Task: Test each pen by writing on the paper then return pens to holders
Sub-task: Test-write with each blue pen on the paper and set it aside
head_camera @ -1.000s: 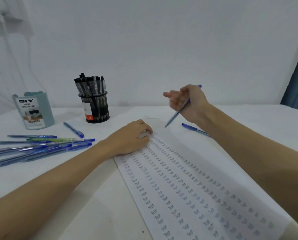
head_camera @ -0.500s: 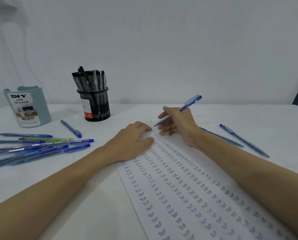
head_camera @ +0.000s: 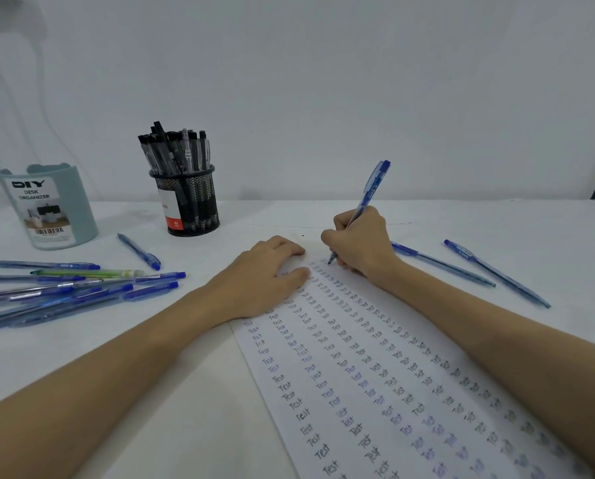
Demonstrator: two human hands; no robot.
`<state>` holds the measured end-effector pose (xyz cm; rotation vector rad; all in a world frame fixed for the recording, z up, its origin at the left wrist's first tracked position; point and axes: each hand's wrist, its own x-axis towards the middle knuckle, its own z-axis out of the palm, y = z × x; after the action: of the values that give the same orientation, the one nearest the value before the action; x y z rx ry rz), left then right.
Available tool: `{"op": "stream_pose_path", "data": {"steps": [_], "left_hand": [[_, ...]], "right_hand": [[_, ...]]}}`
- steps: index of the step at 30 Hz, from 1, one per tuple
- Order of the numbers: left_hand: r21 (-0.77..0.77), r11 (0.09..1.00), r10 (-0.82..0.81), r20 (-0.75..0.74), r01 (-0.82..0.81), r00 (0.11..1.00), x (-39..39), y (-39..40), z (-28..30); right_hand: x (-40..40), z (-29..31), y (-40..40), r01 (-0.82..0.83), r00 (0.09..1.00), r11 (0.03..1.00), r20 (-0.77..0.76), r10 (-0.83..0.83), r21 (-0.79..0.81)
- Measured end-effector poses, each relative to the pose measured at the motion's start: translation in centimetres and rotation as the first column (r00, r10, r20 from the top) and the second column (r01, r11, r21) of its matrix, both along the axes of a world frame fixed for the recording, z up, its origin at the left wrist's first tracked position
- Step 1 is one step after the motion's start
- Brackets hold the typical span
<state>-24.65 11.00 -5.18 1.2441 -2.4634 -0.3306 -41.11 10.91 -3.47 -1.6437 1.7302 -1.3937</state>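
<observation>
Right hand (head_camera: 360, 242): I grip the pen (head_camera: 365, 202) in a writing pinch, tip down at the paper's (head_camera: 358, 375) far end.
Pen axis: cap end tilts up and away to the right.
Left hand (head_camera: 265, 274): flat, fingers relaxed, pressing the sheet just beside the tip.
Holders: teal organizer (head_camera: 49, 205) and mesh cup (head_camera: 189, 198) lie far left, nearer my left hand.

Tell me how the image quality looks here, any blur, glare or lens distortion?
Head view: soft, even light, no glare; faint shadow under the left hand. Wide-angle bending stretches the forearms and paper toward the bottom edge. The writing is crisp mid-sheet but smeared at the paper's lower right; the pen in the right hand looks sharp.
</observation>
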Motion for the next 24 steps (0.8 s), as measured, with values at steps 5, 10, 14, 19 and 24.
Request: {"op": "stream_pose_path", "data": {"steps": [5,10,14,19,24], "left_hand": [[0.002,1.000,0.007,-0.008,-0.007,1.000,-0.02,0.01,-0.01],[0.008,1.000,0.004,-0.007,-0.004,1.000,-0.04,0.05,0.08],[0.006,1.000,0.008,0.011,-0.008,1.000,-0.05,0.01,0.11],[0.007,1.000,0.004,0.009,-0.004,1.000,-0.05,0.00,0.12],[-0.001,1.000,0.008,0.019,-0.008,1.000,-0.10,0.03,0.16]], "right_hand": [[0.04,-0.06,-0.06,-0.021,0.999,1.000,-0.029,0.021,0.015],[0.06,-0.01,-0.02,-0.002,0.999,1.000,-0.037,0.002,-0.004],[0.10,0.01,0.00,-0.018,0.998,1.000,-0.056,0.018,0.004],[0.09,0.14,0.14,0.000,0.999,1.000,-0.036,-0.001,-0.003],[0.12,0.17,0.18,0.000,0.999,1.000,-0.040,0.001,0.005]]}}
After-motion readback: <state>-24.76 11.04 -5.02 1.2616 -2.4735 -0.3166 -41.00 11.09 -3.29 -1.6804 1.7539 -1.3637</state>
